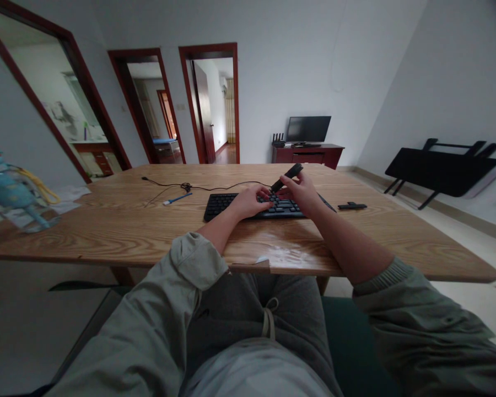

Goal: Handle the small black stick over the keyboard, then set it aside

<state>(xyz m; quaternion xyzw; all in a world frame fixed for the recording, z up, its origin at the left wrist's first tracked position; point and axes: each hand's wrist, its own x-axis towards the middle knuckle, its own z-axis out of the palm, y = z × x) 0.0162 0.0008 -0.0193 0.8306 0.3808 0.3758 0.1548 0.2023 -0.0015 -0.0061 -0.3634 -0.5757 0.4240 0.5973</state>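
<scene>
A black keyboard lies on the wooden table in front of me. My left hand rests over its middle, thumb and fingers apart, fingertips at the keys. In my right hand is a black stick-shaped tool, gripped over the keyboard's right half. The tool is tilted, its lower end down near the back row of keys. Its exact kind I cannot make out. My hands cover part of the keys.
Left of the keyboard lies a blue-handled brush, with a black cable behind it. A small black piece sits to the right. A light-blue object with yellow straps stands at the table's left end.
</scene>
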